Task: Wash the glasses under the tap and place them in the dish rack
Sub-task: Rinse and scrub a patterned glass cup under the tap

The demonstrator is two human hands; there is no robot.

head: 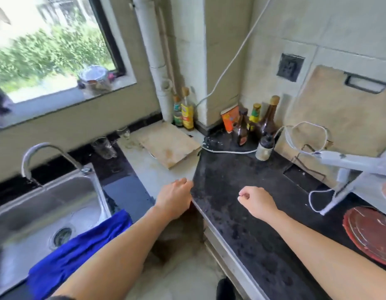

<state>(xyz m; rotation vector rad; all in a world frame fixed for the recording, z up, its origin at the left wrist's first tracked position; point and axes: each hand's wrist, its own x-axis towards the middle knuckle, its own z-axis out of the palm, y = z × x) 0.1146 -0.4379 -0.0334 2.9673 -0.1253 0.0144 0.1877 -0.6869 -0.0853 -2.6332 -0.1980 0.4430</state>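
Glasses are in neither hand. The left hand [174, 199] shows its back, fingers bent loosely downward over the corner edge of the dark counter [241, 217], with nothing seen in it. The right hand [255, 202] hovers over the counter curled into a loose fist, holding nothing.

Beyond and to the left of the left hand, well apart from it, a clear glass [104, 148] stands upright on the counter just right of the tap [44, 153]. A smaller glass [124, 132] stands a little farther back by the wall. Both are blurred. The steel sink [42, 200] lies left of the left forearm, and a blue cloth [79, 252] hangs over its front edge.

Farther out, a pale board [168, 144] lies flat on the counter. In the corner stand a yellow-labelled bottle [187, 113], an orange box [230, 119] and brown bottles [268, 118]; their labels are too blurred to read. At the right edge a white frame [360, 165] stands above a red plate [369, 232].
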